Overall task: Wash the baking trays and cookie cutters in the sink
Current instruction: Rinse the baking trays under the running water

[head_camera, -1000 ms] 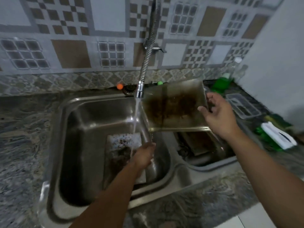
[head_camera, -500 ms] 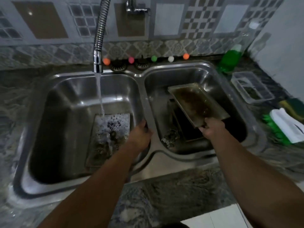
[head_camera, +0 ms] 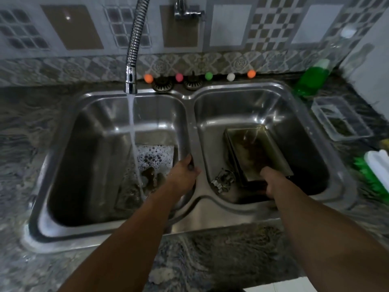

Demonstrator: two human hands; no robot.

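A dirty brown baking tray (head_camera: 254,152) lies tilted in the right basin of the steel double sink (head_camera: 210,216). My right hand (head_camera: 271,182) grips its near edge. Metal cookie cutters (head_camera: 223,181) lie on the basin floor just left of that tray. A second tray (head_camera: 155,161), foamy and stained, sits in the left basin under the running water. My left hand (head_camera: 185,175) hangs at that tray's right side, against the divider, fingers curled downward. What they hold is hidden.
The flexible faucet (head_camera: 131,81) pours into the left basin. Coloured balls (head_camera: 179,77) line the back rim. On the right counter stand a green soap bottle (head_camera: 311,81), a clear plastic box (head_camera: 341,121) and a white-and-green brush (head_camera: 376,171).
My right hand brought the brown tray down from beside the faucet into the right basin and lowered it further. My left hand shifted from the foamy tray toward the divider.
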